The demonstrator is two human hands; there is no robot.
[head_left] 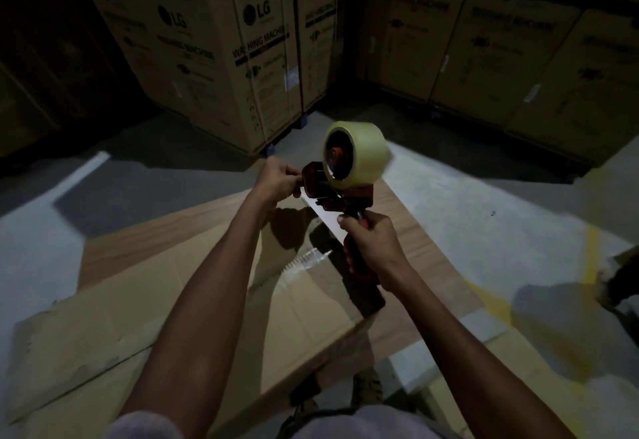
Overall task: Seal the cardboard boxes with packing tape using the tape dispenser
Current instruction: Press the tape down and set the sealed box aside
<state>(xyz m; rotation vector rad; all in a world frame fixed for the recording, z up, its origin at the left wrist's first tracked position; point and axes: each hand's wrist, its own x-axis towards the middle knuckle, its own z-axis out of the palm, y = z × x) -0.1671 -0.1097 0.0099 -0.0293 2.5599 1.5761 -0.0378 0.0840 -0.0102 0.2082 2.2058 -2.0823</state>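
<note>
Obstacles: tall stacked brown printed cardboard cartons (221, 54) wall off the far left; a second row of brown cartons (511, 58) closes the far right. Low obstruction: flattened brown cardboard sheets (114, 303) spread across the near floor. Free passage: bare grey concrete floor (460, 203) between sheets and cartons, open right of the sheets and along the cartons' base.

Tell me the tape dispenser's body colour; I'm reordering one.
Red, with black parts, on the tape dispenser; head view, dim light.
</note>
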